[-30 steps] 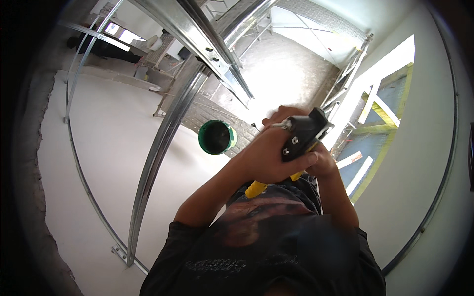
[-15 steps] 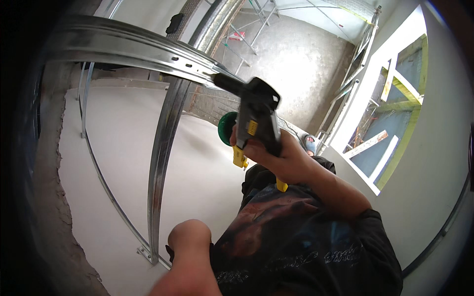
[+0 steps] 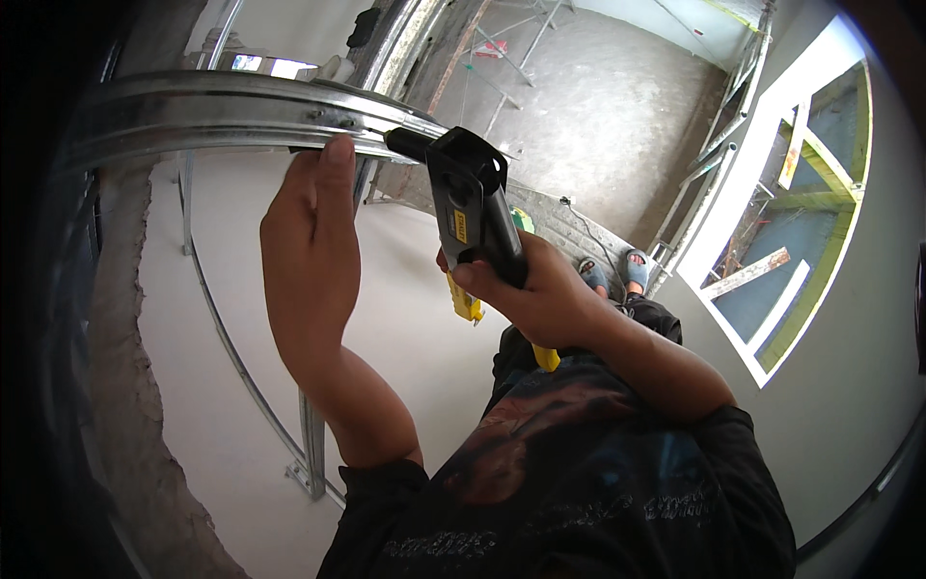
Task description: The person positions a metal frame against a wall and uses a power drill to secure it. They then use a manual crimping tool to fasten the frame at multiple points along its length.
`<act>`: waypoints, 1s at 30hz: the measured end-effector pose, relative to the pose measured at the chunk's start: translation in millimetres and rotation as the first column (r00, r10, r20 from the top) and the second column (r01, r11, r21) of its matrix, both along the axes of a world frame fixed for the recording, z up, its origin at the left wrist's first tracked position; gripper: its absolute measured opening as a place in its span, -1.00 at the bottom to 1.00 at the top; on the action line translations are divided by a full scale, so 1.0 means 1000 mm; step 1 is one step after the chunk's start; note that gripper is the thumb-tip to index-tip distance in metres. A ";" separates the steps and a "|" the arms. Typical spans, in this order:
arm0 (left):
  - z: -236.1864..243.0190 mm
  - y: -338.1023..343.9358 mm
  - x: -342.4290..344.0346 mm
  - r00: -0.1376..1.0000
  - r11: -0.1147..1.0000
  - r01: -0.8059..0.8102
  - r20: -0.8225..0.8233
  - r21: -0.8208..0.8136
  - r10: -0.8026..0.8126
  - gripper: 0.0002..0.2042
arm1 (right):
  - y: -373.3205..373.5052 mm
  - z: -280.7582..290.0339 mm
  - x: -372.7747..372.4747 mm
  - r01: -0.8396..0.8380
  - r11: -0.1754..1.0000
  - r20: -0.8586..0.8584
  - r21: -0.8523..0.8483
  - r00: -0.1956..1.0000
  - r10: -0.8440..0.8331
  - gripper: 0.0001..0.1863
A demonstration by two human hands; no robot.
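A shiny metal channel (image 3: 222, 114) runs across the upper left, with small slots and fixings along its face. My left hand (image 3: 313, 232) reaches up to it and grips its near edge, thumb against the metal and the other fingers mostly hidden. My right hand (image 3: 531, 299) is closed round a black hand riveter (image 3: 473, 207) with yellow parts showing below and behind the grip. Its dark cylindrical nose touches or nearly touches the channel, just right of my left thumb; which of the two I cannot tell.
An upright metal stud (image 3: 311, 444) stands below the channel, partly behind my left arm. Scaffold poles (image 3: 719, 154) and a window opening (image 3: 781, 222) with timber pieces are on the right. A cable (image 3: 598, 241) lies near my feet. Rough wall edge (image 3: 154, 386) borders the left.
My left hand has risen from low in front of me to the channel. The riveter in my right hand has shifted slightly left and up. The view has moved a little.
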State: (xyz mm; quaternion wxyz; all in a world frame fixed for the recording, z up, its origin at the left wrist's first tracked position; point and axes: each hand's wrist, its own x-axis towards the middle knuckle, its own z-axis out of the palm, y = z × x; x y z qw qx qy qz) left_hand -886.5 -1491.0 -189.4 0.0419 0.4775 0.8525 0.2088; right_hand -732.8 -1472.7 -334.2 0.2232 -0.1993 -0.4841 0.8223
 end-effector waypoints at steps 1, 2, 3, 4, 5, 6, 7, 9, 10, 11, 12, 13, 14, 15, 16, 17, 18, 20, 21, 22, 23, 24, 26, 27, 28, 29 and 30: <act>-0.002 0.003 -0.004 0.998 1.000 -0.011 0.057 -0.003 0.012 -0.47 | 0.000 0.002 -0.001 -0.001 1.000 -0.001 -0.001 1.000 0.001 -0.62; -0.002 0.005 -0.006 0.993 1.000 -0.022 0.114 -0.006 0.023 -0.46 | 0.000 0.002 -0.001 0.001 1.000 -0.013 0.001 1.000 -0.001 -0.62; -0.002 0.005 -0.004 0.994 0.999 -0.043 0.101 -0.007 0.043 -0.46 | -0.001 0.002 -0.001 0.006 1.000 -0.020 0.003 1.000 -0.006 -0.61; -0.003 0.006 -0.001 0.994 0.998 -0.062 0.089 -0.008 0.063 -0.46 | -0.001 0.001 -0.002 0.011 1.000 -0.028 0.007 1.000 -0.011 -0.61; -0.003 0.008 0.001 0.994 0.997 -0.081 0.076 -0.008 0.081 -0.46 | -0.002 -0.001 -0.003 0.021 1.000 -0.033 0.014 0.999 -0.021 -0.61; -0.003 0.007 0.001 0.994 0.997 -0.081 0.073 -0.016 0.082 -0.43 | -0.002 0.000 -0.003 0.026 0.999 -0.030 0.025 0.999 -0.025 -0.61; -0.004 0.006 0.001 0.994 0.996 -0.081 0.069 -0.024 0.082 -0.39 | -0.002 -0.001 -0.003 0.032 0.999 -0.029 0.033 0.999 -0.031 -0.61; -0.005 0.006 0.001 0.995 0.996 -0.080 0.065 -0.024 0.081 -0.35 | 0.000 0.003 -0.002 0.039 0.998 -0.015 0.052 0.999 -0.038 -0.60; -0.006 0.006 0.001 0.995 0.997 -0.080 0.063 -0.017 0.081 -0.36 | 0.001 0.005 0.000 0.028 0.999 -0.001 0.042 1.000 -0.028 -0.61; -0.006 0.006 0.002 0.995 0.997 -0.080 0.061 -0.010 0.081 -0.36 | 0.001 0.008 0.001 0.017 0.999 0.012 0.032 1.000 -0.017 -0.61; -0.007 0.006 0.002 0.995 0.997 -0.076 0.065 0.011 0.075 -0.41 | 0.002 0.010 0.003 0.013 0.999 0.031 0.041 0.999 -0.015 -0.61; -0.008 0.006 0.003 0.995 0.997 -0.072 0.069 0.033 0.069 -0.45 | 0.003 0.013 0.004 0.010 0.999 0.050 0.049 0.999 -0.013 -0.61; -0.009 0.005 0.003 0.995 0.996 -0.068 0.072 0.054 0.064 -0.49 | 0.004 0.015 0.005 0.014 0.997 0.073 0.073 0.997 -0.019 -0.62; -0.009 0.005 0.002 0.995 0.997 -0.056 0.082 0.060 0.051 -0.50 | 0.004 0.016 0.006 0.018 0.995 0.095 0.098 0.995 -0.027 -0.62; -0.010 0.005 0.000 0.995 0.997 -0.044 0.092 0.065 0.038 -0.51 | 0.005 0.017 0.007 0.017 0.995 0.106 0.100 0.994 -0.027 -0.62; -0.009 0.005 -0.001 0.994 0.997 -0.032 0.102 0.071 0.024 -0.51 | 0.005 0.018 0.007 0.016 0.995 0.117 0.102 0.993 -0.028 -0.62; -0.009 0.005 -0.001 0.994 0.997 -0.033 0.102 0.071 0.025 -0.51 | 0.005 0.018 0.008 0.017 0.995 0.128 0.102 0.991 -0.030 -0.62; -0.009 0.005 0.000 0.994 0.997 -0.034 0.102 0.070 0.027 -0.52 | 0.003 0.013 0.007 0.020 0.994 0.120 0.112 0.992 -0.034 -0.62; -0.010 0.005 0.000 0.994 0.997 -0.037 0.109 0.073 0.029 -0.52 | 0.003 0.011 0.007 0.021 0.993 0.116 0.115 0.993 -0.035 -0.62; -0.010 0.004 -0.001 0.993 0.996 -0.039 0.115 0.076 0.030 -0.52 | 0.003 0.011 0.007 0.023 0.994 0.108 0.110 0.994 -0.035 -0.63; -0.010 0.004 -0.001 0.992 0.996 -0.041 0.121 0.079 0.032 -0.52 | 0.003 0.012 0.007 0.025 0.994 0.100 0.104 0.994 -0.035 -0.63; -0.010 0.004 0.000 0.991 0.996 -0.043 0.126 0.073 0.034 -0.52 | 0.004 0.013 0.008 0.030 0.995 0.089 0.096 0.995 -0.038 -0.63; -0.009 0.004 0.001 0.990 0.997 -0.046 0.135 0.062 0.038 -0.53 | 0.003 0.014 0.010 0.027 0.994 0.092 0.103 0.995 -0.037 -0.63; -0.010 0.004 0.002 0.989 0.997 -0.051 0.141 0.062 0.042 -0.53 | 0.003 0.014 0.011 0.023 0.994 0.097 0.105 0.995 -0.033 -0.63; -0.010 0.004 0.002 0.988 0.996 -0.055 0.146 0.063 0.046 -0.53 | 0.003 0.013 0.011 0.029 0.993 0.089 0.114 0.995 -0.039 -0.63; -0.010 0.004 0.002 0.987 0.996 -0.059 0.151 0.064 0.049 -0.54 | 0.003 0.011 0.011 0.035 0.992 0.081 0.124 0.996 -0.046 -0.63; -0.010 0.004 0.001 0.988 0.997 -0.054 0.147 0.054 0.046 -0.54 | 0.003 0.011 0.010 0.042 0.990 0.073 0.133 0.996 -0.052 -0.63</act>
